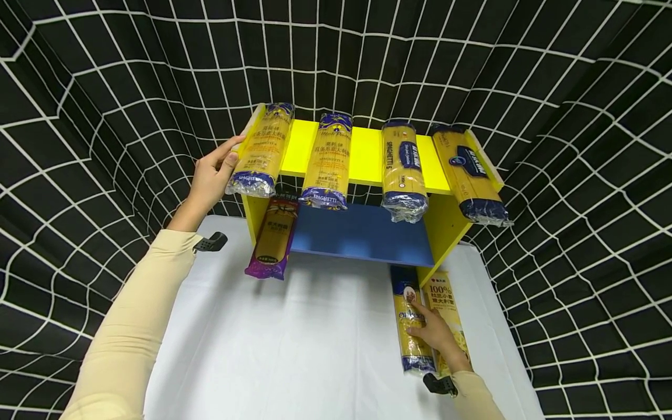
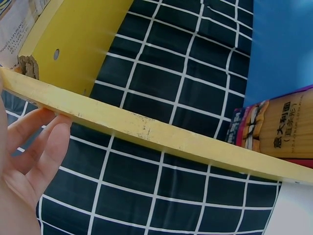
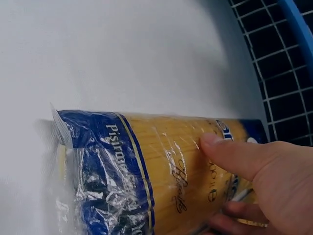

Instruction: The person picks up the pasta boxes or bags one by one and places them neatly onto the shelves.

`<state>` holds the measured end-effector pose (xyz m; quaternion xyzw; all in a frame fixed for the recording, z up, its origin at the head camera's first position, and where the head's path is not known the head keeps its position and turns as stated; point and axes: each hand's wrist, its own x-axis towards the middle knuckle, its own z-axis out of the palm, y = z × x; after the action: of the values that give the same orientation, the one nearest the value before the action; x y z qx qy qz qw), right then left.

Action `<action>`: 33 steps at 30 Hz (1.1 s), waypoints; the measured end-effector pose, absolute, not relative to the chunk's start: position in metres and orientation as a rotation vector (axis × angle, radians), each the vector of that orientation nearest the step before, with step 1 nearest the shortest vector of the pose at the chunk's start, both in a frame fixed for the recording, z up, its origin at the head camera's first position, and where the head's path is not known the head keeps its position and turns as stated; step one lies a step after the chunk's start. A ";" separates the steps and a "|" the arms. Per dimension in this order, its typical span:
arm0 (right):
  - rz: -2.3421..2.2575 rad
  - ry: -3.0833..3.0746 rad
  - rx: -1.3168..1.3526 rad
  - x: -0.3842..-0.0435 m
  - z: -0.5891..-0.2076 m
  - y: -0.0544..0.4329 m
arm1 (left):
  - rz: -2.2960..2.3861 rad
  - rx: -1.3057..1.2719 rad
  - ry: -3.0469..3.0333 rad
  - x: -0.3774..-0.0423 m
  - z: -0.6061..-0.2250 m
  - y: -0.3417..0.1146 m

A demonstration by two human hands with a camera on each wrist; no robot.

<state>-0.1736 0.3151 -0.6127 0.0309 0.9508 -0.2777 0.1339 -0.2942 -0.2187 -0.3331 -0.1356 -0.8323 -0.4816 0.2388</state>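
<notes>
On the desk (image 1: 294, 350), right side: a light, central hold

Nearest me, my right grip (image 1: 438, 335) is clamped on the blue-and-yellow pasta packet (image 1: 416, 351), which lies on the desk, its far end below the blue shelf (image 1: 362, 230). I'd keep the squeeze gentle, since strands could snap, and ease it off the pale yellow packet (image 1: 441, 291) just beside before tilting. Farther off, my left grip (image 1: 212, 172) touches the rack (image 1: 446, 219); whether it clamps, I can't tell. I'd use it as a brace: the packets on top (image 1: 328, 157) overhang the front.
</notes>
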 end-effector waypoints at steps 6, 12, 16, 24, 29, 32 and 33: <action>-0.777 2.775 0.096 -0.175 -0.616 0.314 | -1.331 -0.371 -2.273 -0.294 -0.334 -0.220; -0.756 2.782 0.133 -0.180 -0.620 0.311 | -1.325 -0.367 -2.281 -0.295 -0.335 -0.220; -0.750 2.771 0.168 -0.181 -0.619 0.310 | -1.330 -0.365 -2.281 -0.295 -0.336 -0.220; -0.792 2.772 0.155 -0.181 -0.617 0.310 | -1.316 -0.369 -2.274 -0.294 -0.334 -0.219; -0.835 2.722 0.179 -0.183 -0.618 0.310 | -1.314 -0.377 -2.273 -0.294 -0.334 -0.218; -0.874 2.686 0.186 -0.185 -0.619 0.309 | -1.312 -0.379 -2.274 -0.294 -0.334 -0.218; -0.888 2.675 0.190 -0.185 -0.619 0.309 | -1.312 -0.380 -2.275 -0.295 -0.334 -0.219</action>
<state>-0.1854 0.3087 -0.6192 0.0665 0.9351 -0.3103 0.1576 -0.2945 -0.2186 -0.3339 -0.1388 -0.8320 -0.4796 0.2418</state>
